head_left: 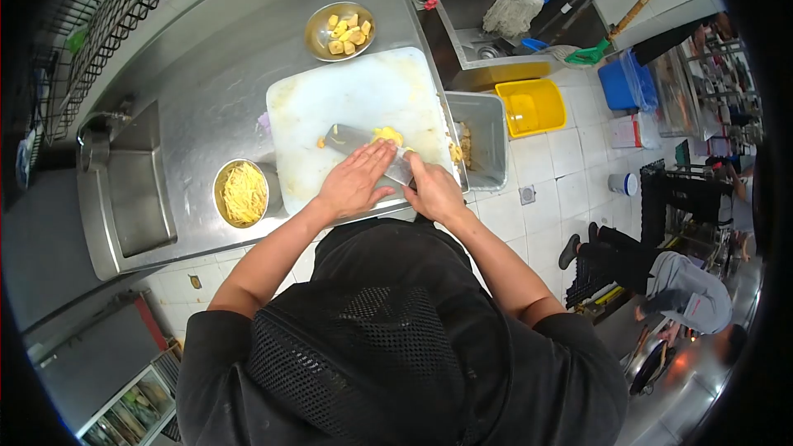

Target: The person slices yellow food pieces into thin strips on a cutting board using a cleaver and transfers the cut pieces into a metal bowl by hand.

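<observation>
On the white cutting board (330, 99), my right hand (435, 192) is wrapped round the handle of a wide-bladed knife (345, 139). The blade lies across the board, pointing to the left. My left hand (357, 180) rests with its fingers stretched out on the blade, beside yellow pieces (387, 135) that look like peeled root. A small scrap (320, 142) lies left of the blade tip. Behind the board a metal bowl (312, 35) holds several yellow chunks (347, 33). Left of the board stands a metal container (219, 190) full of thin yellow strips (245, 192).
A small sink (140, 190) is at the left, a larger sink (462, 12) with mops at the back right. Right of the board are a grey bin (487, 136) and a yellow tub (533, 107). Another person (690, 289) stands far right by a stove.
</observation>
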The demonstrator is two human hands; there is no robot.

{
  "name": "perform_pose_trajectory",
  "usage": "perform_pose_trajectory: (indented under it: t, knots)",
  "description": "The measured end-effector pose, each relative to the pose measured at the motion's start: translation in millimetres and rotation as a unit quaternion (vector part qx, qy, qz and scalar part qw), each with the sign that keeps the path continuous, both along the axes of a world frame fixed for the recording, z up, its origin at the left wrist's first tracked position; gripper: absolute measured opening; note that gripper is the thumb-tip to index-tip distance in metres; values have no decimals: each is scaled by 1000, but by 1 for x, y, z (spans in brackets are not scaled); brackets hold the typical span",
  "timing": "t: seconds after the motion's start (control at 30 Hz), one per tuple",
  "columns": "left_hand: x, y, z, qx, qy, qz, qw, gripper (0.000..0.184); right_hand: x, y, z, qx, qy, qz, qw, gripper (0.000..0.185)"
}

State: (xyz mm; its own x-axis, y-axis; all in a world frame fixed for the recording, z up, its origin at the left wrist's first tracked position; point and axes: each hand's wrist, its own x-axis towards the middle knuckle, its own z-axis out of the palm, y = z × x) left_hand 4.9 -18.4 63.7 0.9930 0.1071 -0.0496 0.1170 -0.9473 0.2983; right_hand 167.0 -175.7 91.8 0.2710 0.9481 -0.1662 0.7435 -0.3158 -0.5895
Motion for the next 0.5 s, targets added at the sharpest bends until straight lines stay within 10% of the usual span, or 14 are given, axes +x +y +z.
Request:
perform_pose_trajectory:
  t: [0.33, 0.5]
  knots:
    - [5, 13, -23, 4, -23, -32, 999, 73, 42, -116, -5, 52, -69, -5, 996, 48]
    - [6, 25, -45, -71, -173, 18, 982, 42, 55, -164, -13, 21, 9, -149, 989, 34]
